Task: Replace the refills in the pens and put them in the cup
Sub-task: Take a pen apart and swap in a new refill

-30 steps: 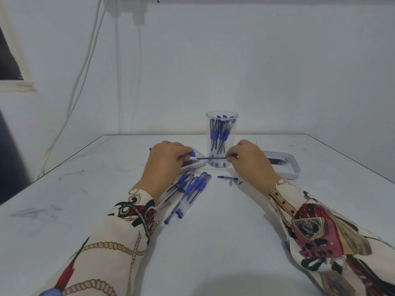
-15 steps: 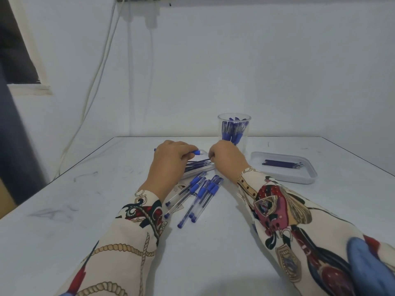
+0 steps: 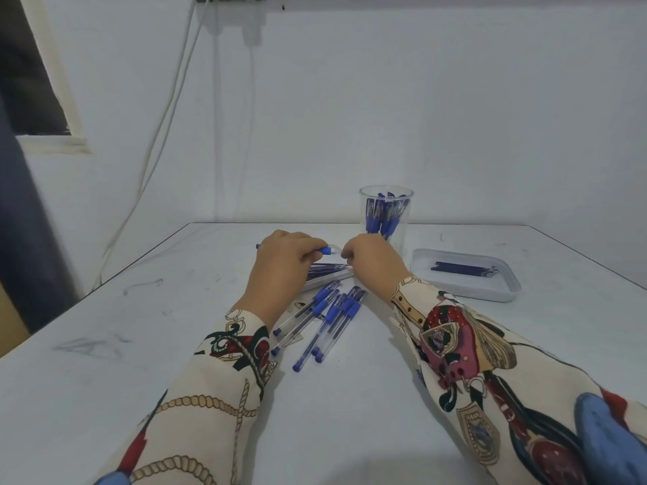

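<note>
My left hand [image 3: 283, 264] grips a clear pen with a blue grip [image 3: 325, 251] and holds it level above the left tray [image 3: 331, 280]. Dark refills [image 3: 327, 269] lie in that tray. My right hand [image 3: 373, 264] reaches over the tray's right end, its fingertips curled down at the refill tips; whether it pinches one is hidden. Several blue pens [image 3: 325, 316] lie loose on the table just in front of both hands. A clear cup [image 3: 386, 213] behind my right hand holds several blue pens.
A second white tray [image 3: 504, 288] with a bundle of dark refills [image 3: 462, 267] sits to the right of the cup. White cables hang down the wall at the back left. The white table's edges run close on the left and right.
My right hand has moved left from beside the cup to the left tray. The thin refill it held one second ago is out of sight. My left hand stays put with its pen.
</note>
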Demonstrator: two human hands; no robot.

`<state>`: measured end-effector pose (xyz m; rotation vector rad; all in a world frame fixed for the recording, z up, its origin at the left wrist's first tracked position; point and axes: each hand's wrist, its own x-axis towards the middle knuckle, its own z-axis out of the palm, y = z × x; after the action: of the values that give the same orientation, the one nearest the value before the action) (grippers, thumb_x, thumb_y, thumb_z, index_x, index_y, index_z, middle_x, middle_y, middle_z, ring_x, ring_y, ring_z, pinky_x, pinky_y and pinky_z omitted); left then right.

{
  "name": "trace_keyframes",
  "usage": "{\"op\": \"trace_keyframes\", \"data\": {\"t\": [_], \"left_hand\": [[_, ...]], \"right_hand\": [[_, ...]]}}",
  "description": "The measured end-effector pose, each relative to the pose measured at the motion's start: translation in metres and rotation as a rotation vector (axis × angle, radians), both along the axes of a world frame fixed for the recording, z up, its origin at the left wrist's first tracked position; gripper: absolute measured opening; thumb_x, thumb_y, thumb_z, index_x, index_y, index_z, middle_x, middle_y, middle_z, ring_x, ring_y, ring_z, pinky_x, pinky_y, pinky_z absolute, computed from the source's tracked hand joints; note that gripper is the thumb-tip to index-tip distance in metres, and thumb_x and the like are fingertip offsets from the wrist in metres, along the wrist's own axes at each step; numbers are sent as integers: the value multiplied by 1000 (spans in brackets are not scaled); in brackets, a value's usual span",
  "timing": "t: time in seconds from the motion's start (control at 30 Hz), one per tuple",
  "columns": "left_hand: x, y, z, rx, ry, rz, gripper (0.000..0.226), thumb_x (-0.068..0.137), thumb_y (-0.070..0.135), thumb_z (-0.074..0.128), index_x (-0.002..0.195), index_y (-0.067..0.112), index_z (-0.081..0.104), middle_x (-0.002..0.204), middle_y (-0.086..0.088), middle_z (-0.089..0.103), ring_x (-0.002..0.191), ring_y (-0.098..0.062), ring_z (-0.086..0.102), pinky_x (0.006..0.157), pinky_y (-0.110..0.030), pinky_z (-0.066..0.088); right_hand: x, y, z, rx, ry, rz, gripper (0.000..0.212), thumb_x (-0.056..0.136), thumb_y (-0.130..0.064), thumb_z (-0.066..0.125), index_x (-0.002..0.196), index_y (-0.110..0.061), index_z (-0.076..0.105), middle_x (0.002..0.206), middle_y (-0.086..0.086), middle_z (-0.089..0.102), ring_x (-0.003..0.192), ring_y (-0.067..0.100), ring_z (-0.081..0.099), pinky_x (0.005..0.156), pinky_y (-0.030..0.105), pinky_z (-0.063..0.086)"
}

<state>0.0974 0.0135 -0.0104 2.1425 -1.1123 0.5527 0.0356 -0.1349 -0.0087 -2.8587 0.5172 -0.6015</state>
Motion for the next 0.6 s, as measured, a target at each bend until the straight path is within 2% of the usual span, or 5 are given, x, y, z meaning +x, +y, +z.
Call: {"op": "trace_keyframes", "data": {"t": [0.13, 0.27, 0.37, 0.5, 0.6], "left_hand": [[-7, -2, -1, 2, -16, 11, 24, 93, 17, 54, 111, 20, 68, 110, 1, 68, 101, -21, 52, 91, -32, 38], [-22, -8, -6, -12, -70, -38, 23, 94, 17, 52, 108, 19, 69, 108, 1, 68, 100, -23, 51, 86, -30, 33], [-32, -15, -12, -38, -128, -103, 19, 91, 13, 56, 102, 15, 72, 100, -3, 70, 92, -27, 54, 80, -32, 35], [-35, -22, -17, -67, -116, -130, 17, 88, 9, 60, 98, 13, 73, 94, -5, 71, 87, -29, 56, 79, -38, 42], [-39, -25, -18, -73, -78, -146, 18, 89, 10, 59, 100, 13, 73, 96, -5, 71, 88, -28, 56, 81, -39, 44]], "right_hand": [[-20, -3, 3, 39, -67, 23, 31, 95, -2, 48, 118, -10, 66, 116, 9, 66, 106, 23, 60, 94, 28, 45], [-48, -7, 3, 88, -150, 21, 28, 97, -9, 48, 115, -10, 68, 117, 8, 66, 106, 21, 59, 91, 24, 41], [-65, -16, 3, 127, -195, 3, 26, 96, -9, 48, 109, -9, 71, 113, 7, 68, 102, 20, 61, 88, 22, 41], [-78, -35, 6, 165, -258, -35, 24, 94, -6, 50, 104, -8, 72, 105, 6, 70, 98, 19, 63, 89, 26, 46], [-85, -55, 6, 166, -258, -112, 23, 93, -3, 52, 103, -5, 72, 106, 8, 69, 99, 21, 62, 84, 22, 40]]}}
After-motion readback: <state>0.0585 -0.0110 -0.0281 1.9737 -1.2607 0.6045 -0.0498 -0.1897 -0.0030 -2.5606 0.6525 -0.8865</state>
